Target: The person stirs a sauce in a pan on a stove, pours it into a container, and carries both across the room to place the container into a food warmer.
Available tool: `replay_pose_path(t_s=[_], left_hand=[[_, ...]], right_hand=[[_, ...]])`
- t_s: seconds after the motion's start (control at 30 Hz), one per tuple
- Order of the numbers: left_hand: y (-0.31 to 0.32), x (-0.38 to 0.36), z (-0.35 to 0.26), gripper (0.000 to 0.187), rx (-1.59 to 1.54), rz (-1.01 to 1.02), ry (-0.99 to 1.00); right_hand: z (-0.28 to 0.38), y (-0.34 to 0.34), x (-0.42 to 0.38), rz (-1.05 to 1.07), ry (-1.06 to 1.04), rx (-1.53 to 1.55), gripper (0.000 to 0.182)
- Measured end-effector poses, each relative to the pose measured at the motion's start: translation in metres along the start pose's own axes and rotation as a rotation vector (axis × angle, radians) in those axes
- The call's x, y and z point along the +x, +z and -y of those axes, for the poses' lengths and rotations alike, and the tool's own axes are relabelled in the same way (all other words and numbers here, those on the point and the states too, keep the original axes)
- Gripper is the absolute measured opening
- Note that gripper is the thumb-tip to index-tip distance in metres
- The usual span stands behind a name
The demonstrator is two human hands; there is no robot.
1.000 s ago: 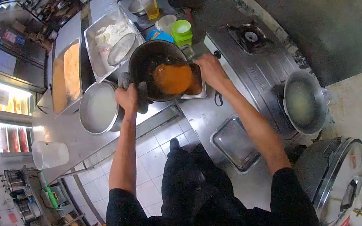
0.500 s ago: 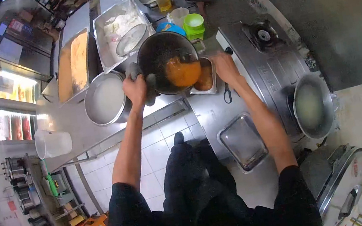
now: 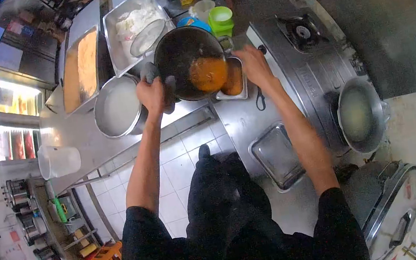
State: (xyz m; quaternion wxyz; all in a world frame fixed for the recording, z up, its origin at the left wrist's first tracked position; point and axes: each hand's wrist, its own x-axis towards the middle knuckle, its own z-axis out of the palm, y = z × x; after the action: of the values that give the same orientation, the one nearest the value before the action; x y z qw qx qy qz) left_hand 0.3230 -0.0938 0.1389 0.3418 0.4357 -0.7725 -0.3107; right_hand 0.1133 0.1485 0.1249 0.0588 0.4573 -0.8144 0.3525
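Note:
My left hand is closed on a dark grey cloth at the left side of a black pot. The pot is tilted to the right, with orange-brown sauce inside. Its right rim is over a rectangular metal container that also holds orange-brown sauce. My right hand is closed at the container's right side, near the pot's right handle; what its fingers hold is too small to make out.
Left of the pot are a pot of white liquid, a tray of white flour and a tray of brown crumbs. An empty metal tray, a stove and a large pan are at the right.
The pot has shifted slightly left and up in view. More sauce shows in the metal container. Both hands have moved a little up with the whole view.

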Motion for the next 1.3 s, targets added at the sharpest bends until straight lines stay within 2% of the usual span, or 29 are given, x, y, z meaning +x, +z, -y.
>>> replay_pose_path(t_s=[0.03,0.07,0.17,0.3,0.37,0.4,0.5,0.53,0.57,0.63,0.67,0.77,0.8,0.83,0.87,0.93,1.03,1.07,1.1,1.17,1.23,1.27,1.3], left_hand=[[0.000,0.000,-0.006,0.037,-0.012,0.021,-0.033],[-0.001,-0.004,-0.011,0.035,-0.102,0.001,0.026],[-0.004,-0.007,-0.025,0.035,-0.054,-0.014,0.039],[0.005,-0.002,-0.020,0.037,0.056,-0.035,0.018],[0.018,0.005,0.008,0.038,0.086,-0.065,0.039],[0.013,0.003,-0.001,0.039,0.067,-0.021,0.008],[0.004,-0.007,-0.031,0.041,-0.006,-0.014,-0.036],[0.009,-0.002,-0.017,0.041,-0.093,0.019,0.013],[-0.003,-0.011,-0.051,0.040,-0.009,0.054,-0.088],[0.011,-0.003,-0.029,0.040,-0.009,-0.033,0.041],[0.014,-0.002,-0.022,0.040,0.001,-0.015,0.044],[0.014,0.001,-0.026,0.041,0.043,-0.036,0.060],[0.020,0.006,-0.019,0.041,0.074,-0.071,0.072],[0.018,0.000,-0.020,0.041,0.117,-0.085,0.083],[0.015,-0.004,-0.022,0.039,-0.078,-0.004,0.033],[0.014,-0.005,-0.025,0.037,0.040,0.018,0.047],[0.012,-0.008,-0.038,0.037,0.037,0.069,0.081],[0.011,-0.011,-0.043,0.037,0.002,0.059,0.099],[0.008,-0.009,-0.047,0.037,-0.032,0.042,0.116],[0.023,0.007,-0.017,0.040,-0.004,-0.055,0.119],[0.032,0.008,0.008,0.041,0.041,-0.123,0.175],[0.025,0.001,-0.005,0.041,0.037,-0.125,0.219],[0.016,-0.007,-0.032,0.040,0.054,-0.086,0.142]], right_hand=[[0.002,0.001,0.010,-0.014,-0.008,0.003,0.036],[0.004,0.003,0.023,-0.029,-0.020,0.008,0.037],[0.003,0.016,0.039,-0.014,-0.043,-0.044,0.037],[-0.015,0.038,0.006,-0.055,-0.117,-0.145,0.036],[-0.027,0.036,-0.013,0.110,0.046,-0.109,0.034],[-0.029,0.038,-0.022,0.198,0.138,-0.090,0.033],[0.007,0.008,-0.007,0.044,0.079,0.038,0.032],[0.014,0.004,0.004,-0.051,0.007,0.098,0.032],[0.013,0.010,0.009,-0.075,0.003,0.064,0.032],[0.005,0.030,0.016,-0.117,-0.024,0.003,0.033],[-0.007,0.039,0.010,0.060,0.015,0.001,0.036],[0.003,0.039,-0.024,0.149,0.256,-0.009,0.037],[-0.002,0.035,-0.031,0.085,0.065,-0.045,0.039],[0.009,0.035,-0.029,0.073,0.086,0.021,0.039],[0.016,0.034,-0.022,0.053,0.120,0.085,0.039],[0.042,0.014,-0.007,-0.053,0.130,0.135,0.035],[0.055,0.034,0.004,0.048,0.234,0.103,0.033],[0.032,0.073,-0.009,-0.189,0.022,0.099,0.031],[0.028,0.069,-0.023,-0.160,0.042,0.121,0.031],[0.031,0.058,-0.057,-0.089,0.065,0.174,0.031],[0.067,0.022,-0.046,-0.076,0.187,0.233,0.029],[0.079,0.009,-0.044,-0.079,0.263,0.254,0.028],[0.080,0.022,-0.040,-0.125,0.235,0.218,0.029]])
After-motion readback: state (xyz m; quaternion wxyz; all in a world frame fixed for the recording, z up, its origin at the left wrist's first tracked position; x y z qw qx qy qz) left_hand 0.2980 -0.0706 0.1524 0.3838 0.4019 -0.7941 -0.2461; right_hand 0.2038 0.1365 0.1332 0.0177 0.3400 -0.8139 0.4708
